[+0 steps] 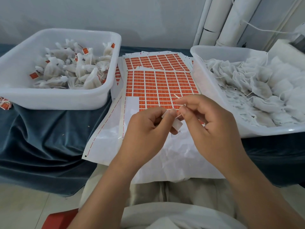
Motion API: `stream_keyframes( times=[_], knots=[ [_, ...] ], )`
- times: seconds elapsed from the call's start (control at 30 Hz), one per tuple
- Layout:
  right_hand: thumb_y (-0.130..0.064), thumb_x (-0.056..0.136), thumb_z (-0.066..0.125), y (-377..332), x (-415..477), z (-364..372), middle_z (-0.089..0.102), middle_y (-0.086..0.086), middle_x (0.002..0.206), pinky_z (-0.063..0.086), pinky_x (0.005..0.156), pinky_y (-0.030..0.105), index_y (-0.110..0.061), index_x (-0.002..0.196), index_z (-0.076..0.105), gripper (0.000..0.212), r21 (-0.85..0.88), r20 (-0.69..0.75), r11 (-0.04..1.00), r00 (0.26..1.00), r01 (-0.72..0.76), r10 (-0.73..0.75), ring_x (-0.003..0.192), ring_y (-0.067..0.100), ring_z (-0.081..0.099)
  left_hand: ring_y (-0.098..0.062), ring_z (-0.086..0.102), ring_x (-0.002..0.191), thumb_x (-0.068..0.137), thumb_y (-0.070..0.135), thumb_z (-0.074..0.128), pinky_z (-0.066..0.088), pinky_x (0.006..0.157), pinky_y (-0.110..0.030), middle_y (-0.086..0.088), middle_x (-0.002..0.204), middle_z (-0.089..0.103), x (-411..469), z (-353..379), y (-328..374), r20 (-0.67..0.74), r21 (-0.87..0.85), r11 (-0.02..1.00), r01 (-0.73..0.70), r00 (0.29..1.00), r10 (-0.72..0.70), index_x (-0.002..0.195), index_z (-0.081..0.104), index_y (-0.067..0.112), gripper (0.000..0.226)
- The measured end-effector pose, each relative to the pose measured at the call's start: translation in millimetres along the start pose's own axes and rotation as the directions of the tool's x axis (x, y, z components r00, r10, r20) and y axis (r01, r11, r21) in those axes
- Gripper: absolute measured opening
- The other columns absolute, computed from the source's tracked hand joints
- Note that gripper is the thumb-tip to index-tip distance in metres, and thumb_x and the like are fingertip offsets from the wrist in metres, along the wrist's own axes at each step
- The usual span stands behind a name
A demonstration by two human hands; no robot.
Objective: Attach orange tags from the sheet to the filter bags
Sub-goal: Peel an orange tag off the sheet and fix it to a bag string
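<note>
A sheet of orange tags [161,86] lies in the middle, with its lower-left rows peeled to bare white backing. Just above its near part, my left hand [145,129] pinches a small white folded tag [177,123] seen from its pale side. My right hand [209,119] pinches the tag's upper edge and a thin string at the fingertips. The two hands meet at the tag. A white tub at the right [214,90] holds untagged filter bags [257,90]. Another white tub at the left [54,100] holds tagged bags [74,70].
More tag sheets [155,61] lie stacked behind the front one. Loose orange tags [5,104] lie at the left edge on the blue cloth [49,138]. White pipes [227,20] stand at the back right. My lap is below the sheet.
</note>
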State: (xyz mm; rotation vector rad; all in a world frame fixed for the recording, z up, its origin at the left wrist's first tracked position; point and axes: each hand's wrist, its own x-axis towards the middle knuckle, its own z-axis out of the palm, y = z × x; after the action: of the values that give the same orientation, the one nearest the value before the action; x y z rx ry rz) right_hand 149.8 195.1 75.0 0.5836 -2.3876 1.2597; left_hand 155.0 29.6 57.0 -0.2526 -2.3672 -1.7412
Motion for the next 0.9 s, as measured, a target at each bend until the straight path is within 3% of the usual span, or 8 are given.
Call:
stream_keyframes(
  times=[0.17, 0.27, 0.37, 0.43, 0.57, 0.73, 0.83, 0.9],
  knots=[
    [-0.024, 0.105, 0.06, 3, 0, 2, 0.074, -0.018, 0.103, 0.055, 0.087, 0.016, -0.028, 0.118, 0.07, 0.017, 0.039, -0.022, 0.999, 1.0, 0.009, -0.008, 0.102, 0.004, 0.072, -0.005, 0.066, 0.066, 0.109, 0.035, 0.052, 0.047, 0.062, -0.011, 0.013, 0.074, 0.075, 1, 0, -2, 0.002, -0.008, 1.0, 0.015, 1.0, -0.015, 0.089, 0.077, 0.029, 0.033],
    [-0.018, 0.106, 0.06, 3, -2, 7, 0.077, -0.013, 0.103, 0.056, 0.091, 0.021, -0.025, 0.114, 0.07, 0.015, 0.217, -0.052, 0.976, 0.999, 0.007, 0.004, 0.106, 0.01, 0.073, -0.004, 0.055, 0.053, 0.11, 0.039, 0.049, 0.044, 0.053, -0.014, 0.004, 0.073, 0.074, 3, 4, -4, -0.018, -0.193, 0.967, 0.164, 0.985, -0.171, 0.088, 0.073, 0.025, 0.036],
    [-0.012, 0.105, 0.059, 1, -3, 11, 0.079, -0.008, 0.102, 0.055, 0.084, 0.016, -0.023, 0.111, 0.071, 0.018, 0.411, -0.013, 0.909, 0.997, -0.069, 0.082, 0.101, 0.013, 0.074, -0.008, 0.064, 0.059, 0.111, 0.041, 0.043, 0.049, 0.06, -0.025, 0.001, 0.08, 0.077, 4, 10, -7, -0.008, -0.328, 0.89, 0.318, 0.941, -0.339, 0.097, 0.071, 0.022, 0.036],
    [-0.01, 0.104, 0.06, 0, -1, 8, 0.079, -0.008, 0.101, 0.053, 0.078, 0.012, -0.023, 0.111, 0.072, 0.019, 0.43, -0.009, 0.899, 0.996, -0.079, 0.092, 0.095, 0.011, 0.075, -0.012, 0.075, 0.072, 0.112, 0.036, 0.04, 0.053, 0.069, -0.029, 0.005, 0.09, 0.079, 4, 12, -10, -0.026, -0.342, 0.878, 0.334, 0.931, -0.364, 0.11, 0.07, 0.023, 0.032],
    [-0.013, 0.104, 0.061, 1, 2, -3, 0.079, -0.014, 0.104, 0.056, 0.083, 0.017, -0.025, 0.113, 0.073, 0.019, 0.275, 0.035, 0.961, 0.999, 0.019, -0.029, 0.096, 0.013, 0.076, -0.021, 0.079, 0.077, 0.113, 0.018, 0.035, 0.056, 0.063, -0.019, 0.014, 0.105, 0.077, 8, 3, -19, 0.008, -0.322, 0.922, 0.216, 0.974, -0.226, 0.129, 0.058, 0.034, 0.033],
    [-0.011, 0.104, 0.061, 4, 3, -5, 0.079, -0.011, 0.103, 0.057, 0.085, 0.02, -0.024, 0.112, 0.073, 0.019, 0.293, 0.006, 0.956, 1.0, -0.027, 0.026, 0.096, 0.013, 0.077, -0.025, 0.075, 0.09, 0.099, -0.003, 0.035, 0.063, 0.068, -0.031, 0.011, 0.119, 0.071, 9, -8, -30, 0.198, -0.189, 0.979, 0.075, 0.979, -0.037, 0.095, 0.074, 0.024, 0.047],
    [-0.014, 0.105, 0.061, 7, 4, -4, 0.079, -0.012, 0.103, 0.056, 0.085, 0.019, -0.028, 0.111, 0.073, 0.019, 0.272, -0.018, 0.962, 0.999, -0.039, 0.045, 0.096, 0.014, 0.076, -0.031, 0.074, 0.096, 0.094, -0.007, 0.034, 0.064, 0.071, -0.04, 0.002, 0.127, 0.07, 9, -11, -32, 0.327, -0.205, 0.978, 0.03, 0.944, 0.04, 0.088, 0.076, 0.016, 0.048],
    [-0.016, 0.105, 0.061, 10, 4, -2, 0.078, -0.014, 0.104, 0.056, 0.084, 0.018, -0.03, 0.112, 0.072, 0.019, 0.241, -0.042, 0.97, 0.998, -0.035, 0.047, 0.098, 0.012, 0.076, -0.031, 0.075, 0.088, 0.093, -0.01, 0.036, 0.064, 0.073, -0.043, -0.004, 0.126, 0.071, 10, -10, -33, 0.357, -0.25, 0.968, 0.034, 0.932, 0.059, 0.084, 0.075, 0.012, 0.046]
  ],
)
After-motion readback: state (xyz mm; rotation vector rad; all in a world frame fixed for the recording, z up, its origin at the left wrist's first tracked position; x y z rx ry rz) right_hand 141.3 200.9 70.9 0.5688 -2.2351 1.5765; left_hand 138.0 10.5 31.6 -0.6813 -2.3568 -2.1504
